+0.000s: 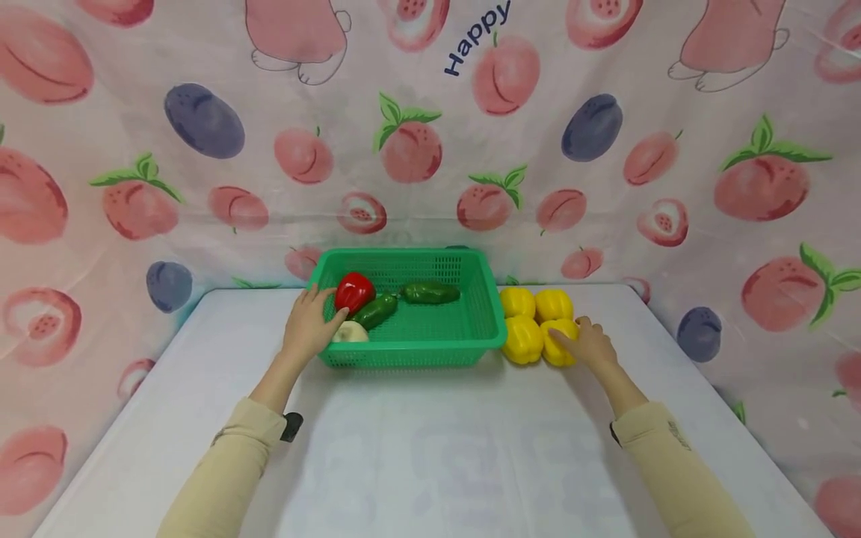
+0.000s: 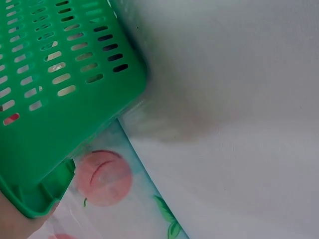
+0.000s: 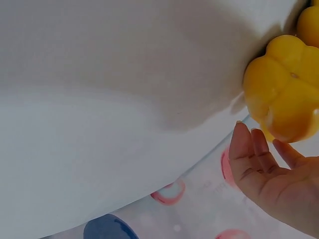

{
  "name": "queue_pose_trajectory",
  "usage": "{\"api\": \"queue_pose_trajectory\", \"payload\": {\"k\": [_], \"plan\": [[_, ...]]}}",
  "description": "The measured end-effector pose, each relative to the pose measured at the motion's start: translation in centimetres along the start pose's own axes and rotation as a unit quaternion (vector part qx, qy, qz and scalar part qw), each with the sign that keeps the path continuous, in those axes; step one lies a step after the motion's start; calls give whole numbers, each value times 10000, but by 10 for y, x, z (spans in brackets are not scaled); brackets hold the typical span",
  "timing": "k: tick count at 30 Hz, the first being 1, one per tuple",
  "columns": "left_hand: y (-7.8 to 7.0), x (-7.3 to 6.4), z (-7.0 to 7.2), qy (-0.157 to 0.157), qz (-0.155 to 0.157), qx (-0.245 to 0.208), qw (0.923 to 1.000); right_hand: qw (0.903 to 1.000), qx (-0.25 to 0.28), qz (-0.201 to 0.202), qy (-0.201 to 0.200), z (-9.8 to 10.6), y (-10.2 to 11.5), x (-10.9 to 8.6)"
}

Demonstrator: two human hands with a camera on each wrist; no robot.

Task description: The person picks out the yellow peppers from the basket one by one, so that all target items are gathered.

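A green plastic basket [image 1: 403, 345] holds a red bell pepper [image 1: 353, 294], two long green peppers [image 1: 430, 293] and a pale cream-coloured round piece [image 1: 351, 332]. My left hand [image 1: 309, 321] lies over the basket's left rim, fingers spread and thumb beside the red pepper. Only a bit of that hand [image 2: 17, 221] shows in the left wrist view, by the rim. Several yellow bell peppers [image 1: 522, 340] cluster against the basket's right side. With fingers loosely extended, my right hand [image 1: 592, 345] is beside the front right yellow pepper [image 3: 286, 94]; its thumb appears to touch it.
A white-covered table [image 1: 430, 448] carries everything, its back edge just behind the basket. Beyond it hangs a fruit-printed cloth [image 1: 403, 202] that also runs down both sides.
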State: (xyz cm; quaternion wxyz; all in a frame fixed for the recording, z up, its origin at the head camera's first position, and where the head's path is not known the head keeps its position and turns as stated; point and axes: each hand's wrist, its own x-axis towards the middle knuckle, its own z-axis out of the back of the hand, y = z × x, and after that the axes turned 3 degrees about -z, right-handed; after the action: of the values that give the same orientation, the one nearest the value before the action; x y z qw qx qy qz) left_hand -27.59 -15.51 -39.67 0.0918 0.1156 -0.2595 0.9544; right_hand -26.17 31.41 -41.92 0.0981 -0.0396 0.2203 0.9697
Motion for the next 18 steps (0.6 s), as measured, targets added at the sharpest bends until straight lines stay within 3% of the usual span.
{"api": "queue_pose_trajectory", "payload": {"k": [3, 9, 18], "plan": [[1, -3, 1, -234, -20, -178, 9996, 9999, 64, 90, -122, -2, -1, -2], [1, -6, 3, -715, -352, -400, 9960, 9967, 115, 385, -708, -1, -6, -8], [0, -7, 4, -631, -679, -334, 9951, 9908, 193, 586, -1204, 10, -5, -15]]}}
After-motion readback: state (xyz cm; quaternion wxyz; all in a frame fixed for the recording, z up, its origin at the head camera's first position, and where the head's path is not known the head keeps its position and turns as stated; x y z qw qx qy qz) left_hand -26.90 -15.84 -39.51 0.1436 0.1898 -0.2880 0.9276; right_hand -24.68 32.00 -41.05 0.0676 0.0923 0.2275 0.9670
